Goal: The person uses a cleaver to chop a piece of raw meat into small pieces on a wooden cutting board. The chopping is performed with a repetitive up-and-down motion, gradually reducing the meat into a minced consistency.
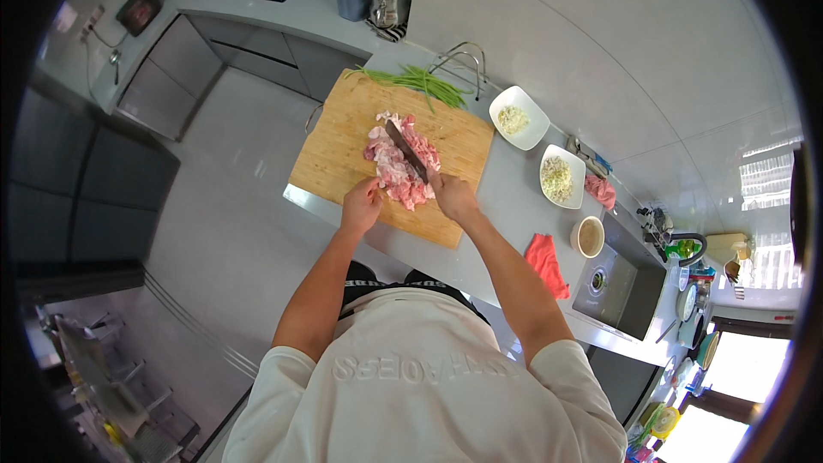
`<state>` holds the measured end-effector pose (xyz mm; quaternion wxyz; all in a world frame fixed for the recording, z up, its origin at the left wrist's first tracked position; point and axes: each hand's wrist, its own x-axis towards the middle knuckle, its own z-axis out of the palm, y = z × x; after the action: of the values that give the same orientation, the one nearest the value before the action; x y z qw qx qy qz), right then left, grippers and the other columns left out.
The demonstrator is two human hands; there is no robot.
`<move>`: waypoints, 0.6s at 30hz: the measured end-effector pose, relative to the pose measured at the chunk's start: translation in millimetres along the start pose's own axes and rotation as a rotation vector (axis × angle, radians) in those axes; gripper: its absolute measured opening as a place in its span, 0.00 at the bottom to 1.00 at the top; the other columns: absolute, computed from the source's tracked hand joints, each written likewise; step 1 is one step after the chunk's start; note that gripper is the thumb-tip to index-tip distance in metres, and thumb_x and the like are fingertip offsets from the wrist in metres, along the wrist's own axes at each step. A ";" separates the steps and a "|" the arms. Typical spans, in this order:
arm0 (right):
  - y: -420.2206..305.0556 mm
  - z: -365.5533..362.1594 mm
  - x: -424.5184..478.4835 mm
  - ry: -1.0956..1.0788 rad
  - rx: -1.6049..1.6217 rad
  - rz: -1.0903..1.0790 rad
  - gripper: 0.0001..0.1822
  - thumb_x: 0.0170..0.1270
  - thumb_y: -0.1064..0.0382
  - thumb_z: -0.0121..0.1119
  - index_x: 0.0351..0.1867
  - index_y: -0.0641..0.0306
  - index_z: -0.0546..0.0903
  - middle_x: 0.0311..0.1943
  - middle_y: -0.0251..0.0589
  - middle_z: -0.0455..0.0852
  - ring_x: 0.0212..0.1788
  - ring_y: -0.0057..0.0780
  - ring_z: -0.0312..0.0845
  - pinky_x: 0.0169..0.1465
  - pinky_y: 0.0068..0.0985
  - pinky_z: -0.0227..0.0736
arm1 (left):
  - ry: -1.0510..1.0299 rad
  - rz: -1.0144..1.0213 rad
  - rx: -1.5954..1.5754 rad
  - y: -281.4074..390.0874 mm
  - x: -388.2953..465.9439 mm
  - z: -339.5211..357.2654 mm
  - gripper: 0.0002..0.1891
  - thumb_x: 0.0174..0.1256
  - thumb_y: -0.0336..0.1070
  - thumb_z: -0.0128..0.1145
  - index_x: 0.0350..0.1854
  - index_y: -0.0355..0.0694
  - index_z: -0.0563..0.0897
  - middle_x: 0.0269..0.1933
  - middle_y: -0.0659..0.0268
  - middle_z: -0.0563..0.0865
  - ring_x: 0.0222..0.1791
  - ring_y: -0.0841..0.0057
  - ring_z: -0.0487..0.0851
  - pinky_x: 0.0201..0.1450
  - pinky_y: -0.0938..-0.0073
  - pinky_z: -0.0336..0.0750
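Note:
A pile of chopped raw meat point(389, 161), pink with pale fat, lies on a wooden cutting board point(328, 148). My right hand point(454, 195) grips the handle of a dark-bladed kitchen knife point(406, 150). Its blade lies across the meat, tip pointing to the far left. At the pile's near left edge is my left hand point(362, 204), fingers curled and fingertips against or just beside the meat. Whether it pinches a piece cannot be seen. Along the board's far edge rests a bunch of long green stalks point(418, 80).
Two white bowls point(539, 128) point(578, 183) of chopped pale bits stand right of the board. A beige cup point(587, 236) and a red cloth point(546, 263) sit near the sink point(643, 296). A wire rack point(472, 64) stands behind the board.

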<state>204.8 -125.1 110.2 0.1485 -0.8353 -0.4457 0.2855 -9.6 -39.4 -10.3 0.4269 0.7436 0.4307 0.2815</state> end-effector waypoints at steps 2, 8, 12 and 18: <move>1.2 -2.4 2.5 0.056 0.041 -0.006 0.34 0.80 0.35 0.43 0.39 0.67 0.85 0.37 0.67 0.87 0.44 0.65 0.84 0.51 0.52 0.75 | -0.018 -0.045 -0.047 -0.1 0.7 -0.7 0.19 0.64 0.25 0.63 0.59 0.36 0.84 0.44 0.58 0.90 0.42 0.70 0.89 0.49 0.73 0.83; 0.0 -3.6 6.7 0.044 0.011 -0.024 0.34 0.80 0.35 0.43 0.39 0.67 0.85 0.37 0.68 0.86 0.45 0.66 0.84 0.51 0.51 0.76 | -0.026 -0.003 0.004 -0.9 2.6 -1.7 0.17 0.62 0.27 0.62 0.55 0.36 0.85 0.44 0.53 0.88 0.41 0.60 0.88 0.46 0.66 0.82; 1.8 -7.8 9.3 0.075 0.058 -0.007 0.36 0.79 0.33 0.41 0.40 0.64 0.87 0.38 0.65 0.88 0.45 0.66 0.85 0.53 0.53 0.77 | -0.021 0.013 0.036 -0.4 1.5 -1.8 0.20 0.63 0.24 0.62 0.59 0.36 0.84 0.42 0.58 0.89 0.38 0.71 0.87 0.45 0.72 0.82; 4.8 -13.1 15.7 -0.023 -0.037 -0.021 0.35 0.81 0.34 0.41 0.40 0.68 0.85 0.38 0.67 0.87 0.47 0.67 0.83 0.53 0.50 0.76 | -0.002 0.024 0.049 -1.0 4.4 -0.7 0.19 0.63 0.24 0.62 0.58 0.36 0.85 0.40 0.59 0.89 0.37 0.72 0.87 0.44 0.72 0.82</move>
<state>222.8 -114.7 112.8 0.1309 -0.8299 -0.4613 0.2852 -8.6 -35.0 -10.6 0.4055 0.7593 0.4280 0.2754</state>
